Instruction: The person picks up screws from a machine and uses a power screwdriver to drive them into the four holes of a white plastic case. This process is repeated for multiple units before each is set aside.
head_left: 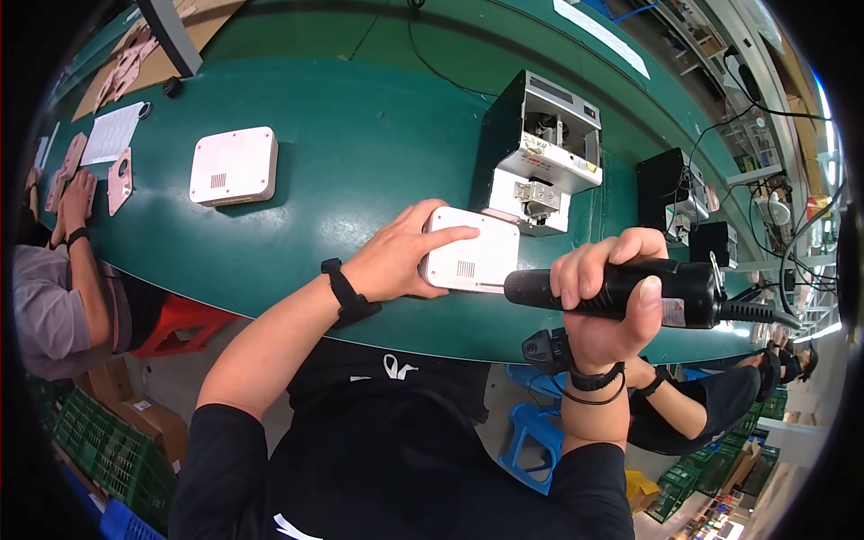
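Just beyond the white box [481, 243], a machine [562, 166] stands on the green table [360, 162]; second box [243, 162] well left. Black screwdriver [616, 292] and white box both run crosswise, bit [490, 288] pointing left at box's near edge. Right hand [598, 337] wrapped round screwdriver, left hand [387, 261] gripping box. Green crate [108, 450] lower left, contents unclear.

Between the standalone white box [232, 166] and the black-and-silver machine [540, 148], bare desk [360, 153] gives a wide lane toward the far edge; a thin cord [423, 58] crosses it there; the machine bars the way beyond the box under the left hand [393, 258]; the right hand [612, 288] and black driver [693, 292] obstruct the near edge rightward; a co-worker's hands [76, 198] and pink plates [120, 182] crowd the left end
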Available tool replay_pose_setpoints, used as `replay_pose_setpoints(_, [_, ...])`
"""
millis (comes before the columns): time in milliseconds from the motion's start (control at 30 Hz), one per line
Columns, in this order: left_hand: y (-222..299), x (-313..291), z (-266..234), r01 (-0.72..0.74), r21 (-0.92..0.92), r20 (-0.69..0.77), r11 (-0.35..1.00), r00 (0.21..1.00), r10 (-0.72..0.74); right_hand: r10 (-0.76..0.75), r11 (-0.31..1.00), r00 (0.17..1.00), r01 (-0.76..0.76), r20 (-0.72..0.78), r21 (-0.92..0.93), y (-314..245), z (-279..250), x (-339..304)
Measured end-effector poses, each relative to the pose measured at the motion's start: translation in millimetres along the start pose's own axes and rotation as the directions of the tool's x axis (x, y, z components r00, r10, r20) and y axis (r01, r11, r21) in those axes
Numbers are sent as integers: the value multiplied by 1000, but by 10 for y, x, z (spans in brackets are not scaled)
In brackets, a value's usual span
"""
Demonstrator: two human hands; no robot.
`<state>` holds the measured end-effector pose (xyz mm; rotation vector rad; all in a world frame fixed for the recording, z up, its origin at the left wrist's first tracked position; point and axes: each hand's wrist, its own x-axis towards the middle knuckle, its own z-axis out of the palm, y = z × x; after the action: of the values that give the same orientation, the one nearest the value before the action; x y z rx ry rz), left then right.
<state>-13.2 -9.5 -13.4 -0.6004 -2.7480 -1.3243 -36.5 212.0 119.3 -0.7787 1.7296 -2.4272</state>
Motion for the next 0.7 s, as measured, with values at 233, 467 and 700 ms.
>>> replay_pose_setpoints(233, [-7, -9, 24, -17, 8, -34, 1000, 999, 17, 31, 1000, 999, -31, -35, 0, 168, 18, -105])
replay_pose_setpoints(467, [-1, 11, 21, -9, -2, -41, 1000, 999, 9, 18, 1000, 999, -18, -28, -16, 184, 67, -109])
replay_pose_setpoints(700, [56, 14, 64, -11, 23, -10, 1000, 1000, 11, 4, 1000, 1000, -4, 3, -4, 70, -101, 100])
